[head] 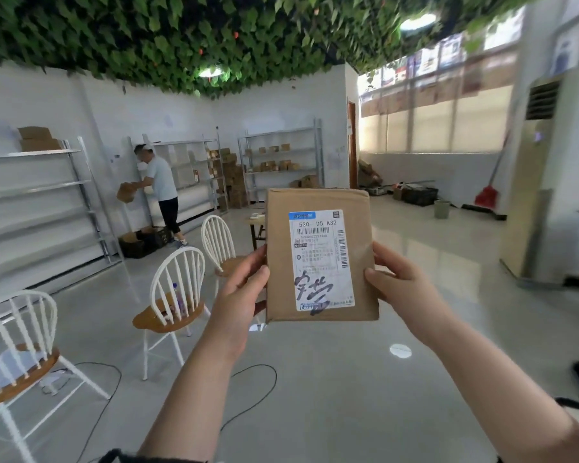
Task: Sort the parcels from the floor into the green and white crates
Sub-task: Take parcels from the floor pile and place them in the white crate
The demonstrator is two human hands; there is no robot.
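**Parcel (318,255) held up for reading, not yet sorted**

I judge this one mid-sort. It is off the floor but in no crate, and I can make out no green or white crate here, so I cannot tell how many parcels remain. The left hand (244,289) grips the edge at eight o'clock, thumb on the front. The parcel stands upright at centre, a flat brown cardboard mailer with a white shipping label (320,260) marked 530- D5 A32 and a black scrawl. The right hand (395,285) pinches the four o'clock edge.

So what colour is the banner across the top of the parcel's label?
Blue, on a white label stuck to the brown parcel; head view shows it.
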